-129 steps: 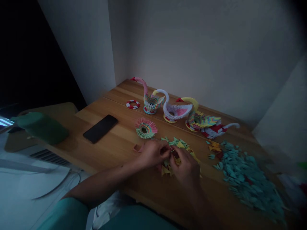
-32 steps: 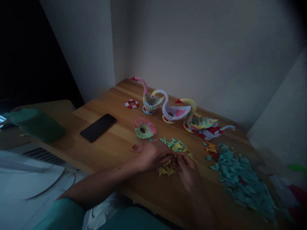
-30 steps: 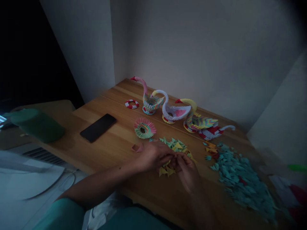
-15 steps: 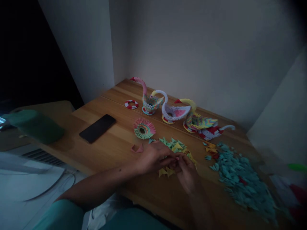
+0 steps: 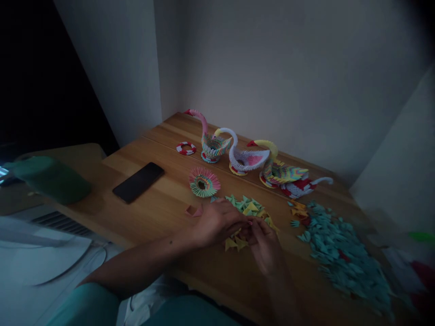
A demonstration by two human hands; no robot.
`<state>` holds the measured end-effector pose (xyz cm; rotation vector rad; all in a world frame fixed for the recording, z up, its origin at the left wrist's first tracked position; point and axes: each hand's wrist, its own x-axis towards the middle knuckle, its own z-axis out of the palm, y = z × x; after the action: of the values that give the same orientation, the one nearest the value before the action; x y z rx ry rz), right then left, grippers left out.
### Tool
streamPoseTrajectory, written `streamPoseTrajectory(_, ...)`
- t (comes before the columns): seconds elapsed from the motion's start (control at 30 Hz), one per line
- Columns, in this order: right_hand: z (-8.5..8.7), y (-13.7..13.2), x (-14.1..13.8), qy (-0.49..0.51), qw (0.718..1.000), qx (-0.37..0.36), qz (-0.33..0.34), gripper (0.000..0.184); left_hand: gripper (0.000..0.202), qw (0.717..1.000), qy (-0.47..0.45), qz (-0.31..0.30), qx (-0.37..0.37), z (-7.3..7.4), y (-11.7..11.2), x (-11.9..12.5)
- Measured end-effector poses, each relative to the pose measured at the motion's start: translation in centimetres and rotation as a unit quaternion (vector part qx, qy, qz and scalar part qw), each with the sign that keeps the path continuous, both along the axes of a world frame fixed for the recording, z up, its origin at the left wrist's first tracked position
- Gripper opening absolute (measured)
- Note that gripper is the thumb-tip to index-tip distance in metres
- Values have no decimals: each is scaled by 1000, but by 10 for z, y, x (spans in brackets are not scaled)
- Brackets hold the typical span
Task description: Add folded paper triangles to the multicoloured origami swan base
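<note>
My left hand point(image 5: 217, 222) and my right hand point(image 5: 267, 246) meet fingertip to fingertip over a small pile of green and yellow folded paper triangles point(image 5: 249, 208) on the wooden table point(image 5: 163, 206). Both hands are pinched closed on small paper pieces; the dim light hides exactly what each holds. A round pink and green paper ring point(image 5: 204, 181) lies just beyond my left hand. A pink folded piece point(image 5: 193, 210) lies left of it.
Several paper swans point(image 5: 248, 158) stand in a row near the wall, with a red and white ring point(image 5: 186, 148) at their left. A big heap of teal triangles point(image 5: 340, 253) covers the right side. A black phone point(image 5: 138, 182) and a green object point(image 5: 50, 179) lie left.
My hands have stayed over the green and yellow pile, with the fingers shifting slightly as they work the pieces. The view has drifted a little; nothing else on the table moved.
</note>
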<state>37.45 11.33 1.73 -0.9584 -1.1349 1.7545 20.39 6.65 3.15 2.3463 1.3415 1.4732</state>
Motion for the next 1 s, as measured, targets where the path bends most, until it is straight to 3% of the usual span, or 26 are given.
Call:
streamPoseTrajectory(0.1,0,0,-1,5,1000,-9,-5,31,19,1000,25,-6,14,0,0,0)
streamPoseTrajectory(0.27,0,0,-1,14,999,-33,-8,33,19,999,39,14,-25,1,0,0)
streamPoseTrajectory(0.53,-1,-4,4,49,995,-77,50,32,25,999,52,-5,-13,-4,2,5)
streamPoseTrajectory(0.63,4,-3,6,42,994,-88,40,34,24,997,70,-13,-1,2,3,-1)
streamPoseTrajectory(0.73,9,1,13,23,996,-84,18,37,27,997,71,15,-14,24,-2,-27)
streamPoseTrajectory(0.8,10,5,21,15,997,-75,3,37,49,993,44,97,-43,38,-11,-55)
streamPoseTrajectory(0.87,11,8,29,17,998,-60,-8,35,74,979,54,178,-79,43,-22,-86)
streamPoseTrajectory(0.93,11,10,34,24,999,-40,-15,34,91,967,72,205,-134,33,-28,-114)
streamPoseTrajectory(1.0,10,10,37,29,999,-22,-16,35,103,954,59,209,-206,9,-27,-135)
